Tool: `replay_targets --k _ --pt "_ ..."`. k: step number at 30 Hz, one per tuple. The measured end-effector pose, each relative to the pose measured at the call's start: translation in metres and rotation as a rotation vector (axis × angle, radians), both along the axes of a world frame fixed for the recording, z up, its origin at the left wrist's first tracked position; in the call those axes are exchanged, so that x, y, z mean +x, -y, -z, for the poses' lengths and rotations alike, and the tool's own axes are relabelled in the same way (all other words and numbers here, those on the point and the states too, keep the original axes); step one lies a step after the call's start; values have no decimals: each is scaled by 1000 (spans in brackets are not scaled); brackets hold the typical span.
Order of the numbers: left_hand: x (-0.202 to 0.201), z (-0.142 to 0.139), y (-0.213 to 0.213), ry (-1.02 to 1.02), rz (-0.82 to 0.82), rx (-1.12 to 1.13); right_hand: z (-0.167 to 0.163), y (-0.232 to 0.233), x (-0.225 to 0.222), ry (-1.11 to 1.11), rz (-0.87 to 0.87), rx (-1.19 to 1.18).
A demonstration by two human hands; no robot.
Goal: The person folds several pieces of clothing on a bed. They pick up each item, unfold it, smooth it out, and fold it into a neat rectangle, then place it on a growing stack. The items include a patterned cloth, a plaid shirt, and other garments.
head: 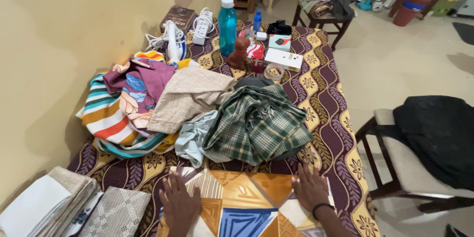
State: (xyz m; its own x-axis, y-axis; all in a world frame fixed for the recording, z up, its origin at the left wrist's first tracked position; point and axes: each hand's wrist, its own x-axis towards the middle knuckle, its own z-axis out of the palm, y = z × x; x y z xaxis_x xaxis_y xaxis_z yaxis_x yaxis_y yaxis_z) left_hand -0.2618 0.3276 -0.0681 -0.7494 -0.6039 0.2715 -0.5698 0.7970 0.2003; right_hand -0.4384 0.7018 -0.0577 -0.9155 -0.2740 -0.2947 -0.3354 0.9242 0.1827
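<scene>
The left hand and right hand lie open and flat on the patterned cloth, pinning it smooth. Rumpled clothes sit just beyond on the surface.

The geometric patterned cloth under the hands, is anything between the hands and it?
Nothing visible. The left hand and the right hand both lie flat on the geometric patterned cloth, palms down, with no other item under them.

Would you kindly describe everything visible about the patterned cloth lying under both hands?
The patterned cloth looks like woven fabric printed with large triangles in orange, tan, cream and blue. It lies flat and smooth at the near edge of the table, over the maroon leaf-patterned cover, its lower part cut off by the frame. The left hand and right hand press palm-down on it, fingers spread. Folded cloths sit to its left.
</scene>
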Motion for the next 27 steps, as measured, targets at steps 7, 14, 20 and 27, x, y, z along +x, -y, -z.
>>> replay_targets --k 7,14,20,27 --pt "20 24 -22 210 270 -45 18 -13 51 -363 -131 -404" --pt "67 61 -24 -76 513 32 25 -17 137 -204 134 -146" --pt "93 49 10 -157 563 -5 23 -50 135 -369 -26 -300" --pt "115 38 11 -296 492 -67 20 -57 171 -396 34 -266"
